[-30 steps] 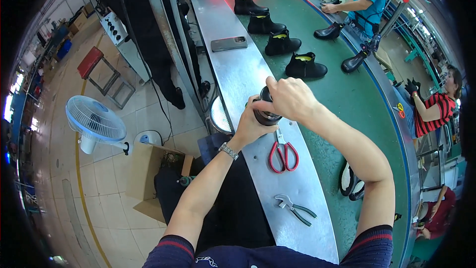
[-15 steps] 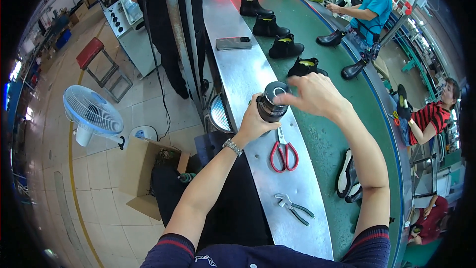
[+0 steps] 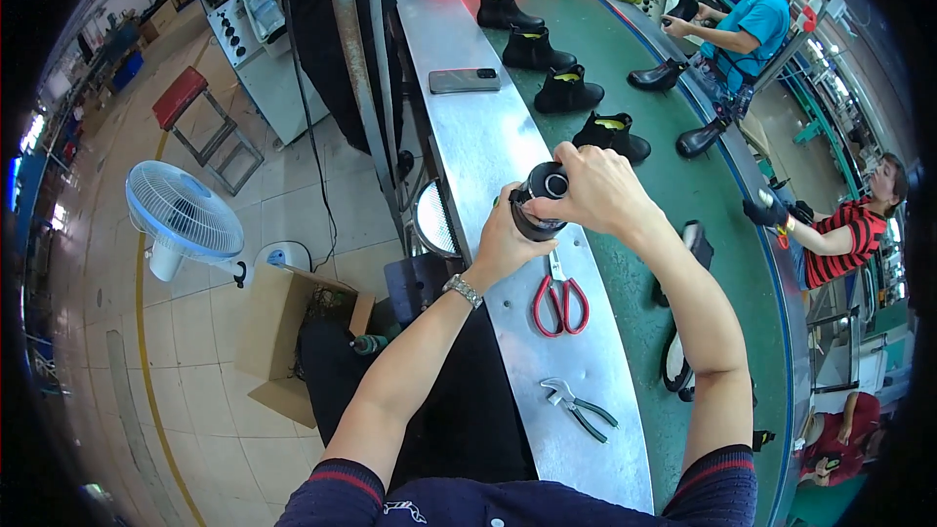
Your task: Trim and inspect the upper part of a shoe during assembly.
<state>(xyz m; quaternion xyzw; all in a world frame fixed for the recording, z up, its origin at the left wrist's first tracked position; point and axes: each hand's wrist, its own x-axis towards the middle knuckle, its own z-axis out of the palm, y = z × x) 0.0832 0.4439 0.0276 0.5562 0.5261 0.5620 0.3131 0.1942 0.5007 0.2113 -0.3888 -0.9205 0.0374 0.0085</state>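
Over the metal ledge, my left hand (image 3: 503,242) is wrapped around the body of a dark drink bottle (image 3: 535,225). The fingers of my right hand (image 3: 605,185) are closed around its black round lid (image 3: 548,180), thumb on the near side. Just below the bottle lie red-handled scissors (image 3: 560,304), their blades partly hidden by my left hand. Nearer to me are pincers (image 3: 578,410) with dark green handles. Beyond the bottle, a black ankle boot (image 3: 613,137) with a yellow-green lining stands on the green belt, close to my right fingers.
A grey phone (image 3: 465,80) lies farther up the ledge (image 3: 468,137). More black boots (image 3: 568,90) stand along the green belt (image 3: 644,263). Across it, one person (image 3: 750,24) in blue handles a shoe and another wears red stripes (image 3: 851,234). A fan (image 3: 185,220) and cardboard box (image 3: 273,342) are at left.
My right hand has moved from loosely over the lid to a closed grip on it. A dark shoe now shows beside my right forearm. The person in blue has raised a dark shoe.
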